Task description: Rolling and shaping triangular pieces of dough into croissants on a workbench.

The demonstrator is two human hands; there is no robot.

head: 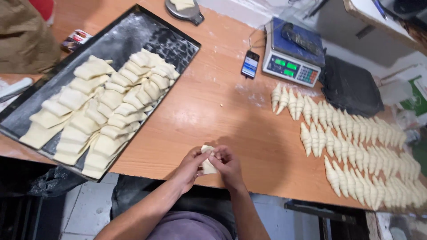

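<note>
Pinching one soft dough piece (207, 165), the left hand (190, 166) and right hand (227, 165) are both gripping it, probably starting to roll it up.

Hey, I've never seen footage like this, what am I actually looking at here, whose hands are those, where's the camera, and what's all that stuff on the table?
There is no machine here: the one picture comes from a camera worn on a person's head, looking down at their own bare hands. The left hand and right hand together hold a small piece of dough at the near edge of a wooden table. On the left lies a dark floured tray with flat cut dough pieces. On the right, rolled crescent shapes lie in rows. Further back sit a digital scale, a phone and a black bag.
</note>
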